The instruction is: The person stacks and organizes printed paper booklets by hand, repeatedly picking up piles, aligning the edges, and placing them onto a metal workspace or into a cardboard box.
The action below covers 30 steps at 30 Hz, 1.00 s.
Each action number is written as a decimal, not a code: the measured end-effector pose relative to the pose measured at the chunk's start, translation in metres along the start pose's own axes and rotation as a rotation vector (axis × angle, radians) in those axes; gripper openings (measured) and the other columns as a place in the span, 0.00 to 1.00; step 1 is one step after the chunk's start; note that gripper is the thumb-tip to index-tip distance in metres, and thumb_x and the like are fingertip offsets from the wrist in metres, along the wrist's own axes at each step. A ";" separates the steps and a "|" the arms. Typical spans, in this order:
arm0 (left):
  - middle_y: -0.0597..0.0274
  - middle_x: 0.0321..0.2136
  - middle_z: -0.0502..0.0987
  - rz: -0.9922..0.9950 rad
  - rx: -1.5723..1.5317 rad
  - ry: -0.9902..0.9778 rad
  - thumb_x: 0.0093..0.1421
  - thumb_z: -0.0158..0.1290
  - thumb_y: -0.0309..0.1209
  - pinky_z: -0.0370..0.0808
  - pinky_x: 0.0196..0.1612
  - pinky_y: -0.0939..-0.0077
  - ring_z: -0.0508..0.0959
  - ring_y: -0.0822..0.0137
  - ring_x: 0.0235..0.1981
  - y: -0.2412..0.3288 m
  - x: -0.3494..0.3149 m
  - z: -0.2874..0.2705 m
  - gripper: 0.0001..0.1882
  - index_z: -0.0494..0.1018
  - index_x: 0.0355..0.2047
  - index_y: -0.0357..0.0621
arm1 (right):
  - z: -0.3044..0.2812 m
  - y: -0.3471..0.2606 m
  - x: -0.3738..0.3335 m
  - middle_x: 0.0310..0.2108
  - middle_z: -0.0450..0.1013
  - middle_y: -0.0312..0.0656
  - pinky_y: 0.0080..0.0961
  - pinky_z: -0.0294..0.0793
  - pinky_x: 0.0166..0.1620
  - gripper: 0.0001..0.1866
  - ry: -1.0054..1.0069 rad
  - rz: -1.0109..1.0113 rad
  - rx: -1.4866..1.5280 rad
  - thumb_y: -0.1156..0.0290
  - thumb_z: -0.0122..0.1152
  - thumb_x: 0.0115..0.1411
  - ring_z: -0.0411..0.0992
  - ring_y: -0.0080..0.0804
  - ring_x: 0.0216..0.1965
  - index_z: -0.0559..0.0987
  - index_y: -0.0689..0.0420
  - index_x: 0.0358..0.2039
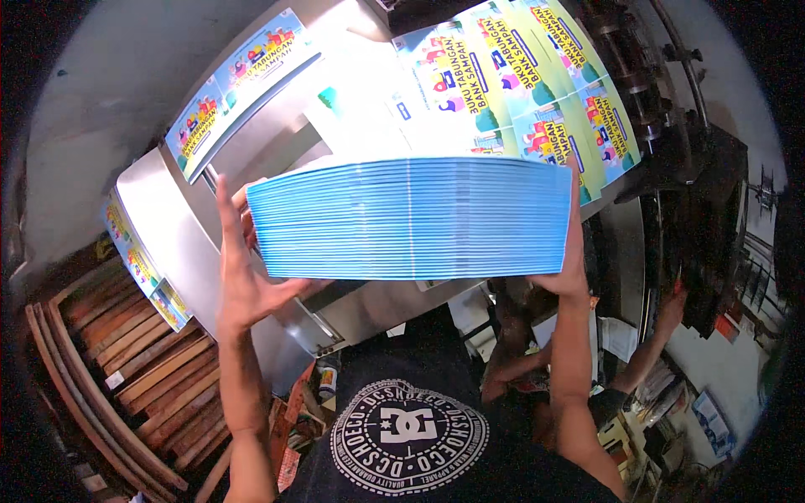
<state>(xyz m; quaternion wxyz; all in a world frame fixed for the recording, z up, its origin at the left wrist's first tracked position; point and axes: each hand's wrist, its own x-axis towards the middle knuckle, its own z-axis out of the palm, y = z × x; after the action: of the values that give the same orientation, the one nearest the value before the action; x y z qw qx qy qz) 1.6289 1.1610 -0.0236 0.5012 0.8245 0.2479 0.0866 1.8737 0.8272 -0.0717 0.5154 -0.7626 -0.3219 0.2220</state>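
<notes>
A thick stack of thin booklets [411, 222] is held level in front of my chest, its blue folded edges facing me. My left hand [247, 289] closes on the stack's left end, the thumb along the bottom and one finger pointing up beside it. Against the right end presses my right hand [572, 260], its fingers running up the side and its palm at the lower corner. Behind the stack, colourful printed booklet covers [537, 84] lie spread over the bright metal table. Part of them is hidden by the stack.
More printed covers lie on the metal table's far left [243, 84] and left edge [151, 268]. Dark machinery [646, 84] stands at the right. A wooden slatted pallet [151, 369] is at the lower left. Another person's arm [650, 348] reaches in at the lower right.
</notes>
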 end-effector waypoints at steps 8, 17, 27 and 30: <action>0.40 0.71 0.37 0.144 0.941 -0.232 0.32 0.74 0.42 0.37 0.69 0.34 0.37 0.34 0.71 0.089 0.035 0.024 0.69 0.44 0.70 0.40 | -0.015 -0.002 0.011 0.56 0.63 0.47 0.34 0.61 0.62 0.58 -0.152 0.012 0.012 0.63 0.80 0.32 0.63 0.37 0.59 0.58 0.62 0.63; 0.47 0.56 0.57 0.317 0.784 -0.279 0.33 0.71 0.48 0.44 0.66 0.34 0.58 0.45 0.60 0.096 0.059 0.052 0.65 0.48 0.70 0.49 | -0.019 -0.016 0.016 0.56 0.65 0.47 0.32 0.63 0.61 0.55 -0.169 0.193 0.161 0.67 0.80 0.35 0.65 0.36 0.58 0.59 0.62 0.62; 0.49 0.72 0.42 0.302 0.772 -0.343 0.40 0.67 0.52 0.39 0.68 0.35 0.42 0.43 0.72 0.097 0.069 0.062 0.61 0.49 0.69 0.41 | -0.035 -0.019 0.024 0.53 0.66 0.48 0.33 0.63 0.62 0.54 -0.237 0.176 0.085 0.65 0.81 0.34 0.65 0.37 0.58 0.61 0.62 0.61; 0.49 0.71 0.46 0.325 0.814 -0.316 0.41 0.66 0.53 0.40 0.68 0.36 0.46 0.46 0.72 0.096 0.067 0.064 0.61 0.48 0.69 0.38 | -0.049 -0.002 0.014 0.58 0.63 0.50 0.34 0.60 0.64 0.63 -0.283 0.114 -0.001 0.55 0.85 0.30 0.62 0.38 0.62 0.58 0.64 0.63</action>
<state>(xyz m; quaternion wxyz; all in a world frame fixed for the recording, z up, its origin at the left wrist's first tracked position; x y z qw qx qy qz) 1.7425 1.1078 0.0219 0.1483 0.9854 0.0502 -0.0670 1.9156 0.8065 -0.0515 0.4511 -0.7410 -0.3475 0.3560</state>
